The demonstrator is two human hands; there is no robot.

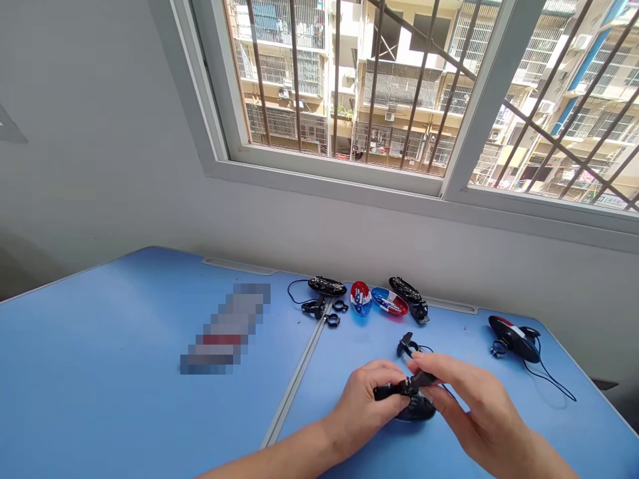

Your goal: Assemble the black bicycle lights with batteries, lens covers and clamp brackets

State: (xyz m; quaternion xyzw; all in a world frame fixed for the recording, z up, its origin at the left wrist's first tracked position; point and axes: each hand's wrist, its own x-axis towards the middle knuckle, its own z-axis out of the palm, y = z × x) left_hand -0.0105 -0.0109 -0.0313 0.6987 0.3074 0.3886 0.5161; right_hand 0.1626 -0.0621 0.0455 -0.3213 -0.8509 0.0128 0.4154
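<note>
Near the front right of the blue table, my left hand (367, 400) pinches a small black part (383, 392). My right hand (469, 392) grips a black piece (423, 380) between thumb and fingers, and the two parts meet between my hands. Beneath them lies a dark oval shell (417, 410), partly hidden by my fingers. Just behind my fingers is a black clamp (407, 344) with a thin cord beside it. Where exactly the held parts join is too small to make out.
Along the back edge of the blue table (124, 346) lie a black oval unit (327, 286), ring clamps (332, 320), red-and-blue shells (361, 298) and another black unit (405, 289). A corded black unit (514, 338) rests at right. A blurred patch (227, 329) is left of the seam.
</note>
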